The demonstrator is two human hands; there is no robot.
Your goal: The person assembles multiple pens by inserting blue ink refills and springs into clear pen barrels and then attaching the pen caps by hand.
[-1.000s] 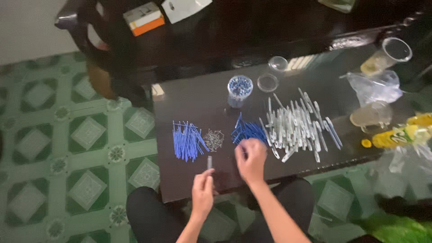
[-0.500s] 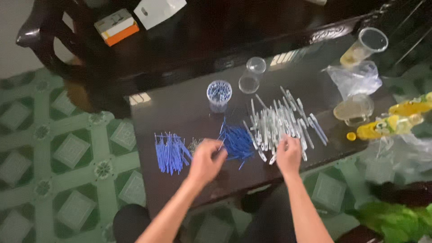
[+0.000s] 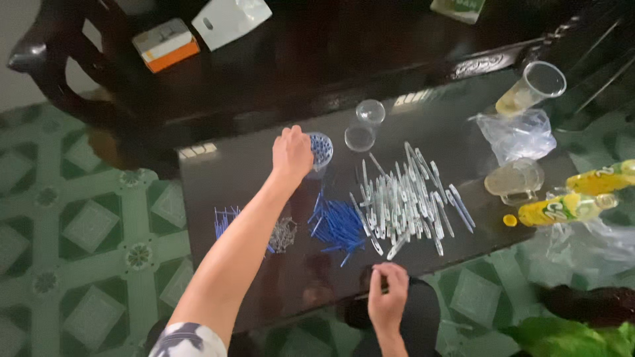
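Left hand (image 3: 292, 153) is stretched out to mid-frame, fingers curled over the rim of a small clear cup (image 3: 320, 151) of blue bits; looks like a grip on it, palm covers the near side. Right hand (image 3: 387, 296) sits at the bottom centre, at the near edge of the dark glass table (image 3: 218, 173), fingers pinched narrow on a thin dark stick-like piece (image 3: 376, 291); too small to tell exactly what it is. Between the hands: a pile of blue refills (image 3: 338, 225) just below centre, a second fan of blue refills (image 3: 225, 221) to its left partly hidden by the forearm, and a small heap of metal springs (image 3: 284, 235) between the two. Right of centre, a wide spread of clear pen barrels (image 3: 403, 198). Two empty clear lids or cups (image 3: 364, 125) stand just right of the blue-filled cup. Right edge of frame: plastic cup with yellowish liquid (image 3: 532, 89), crumpled clear bag (image 3: 519, 135), glass mug (image 3: 514, 180), two yellow bottles (image 3: 582, 198). Upper left: orange-and-white box (image 3: 165, 45) and white box (image 3: 230, 18) on dark furniture. Green patterned floor tiles (image 3: 79, 225) at left.
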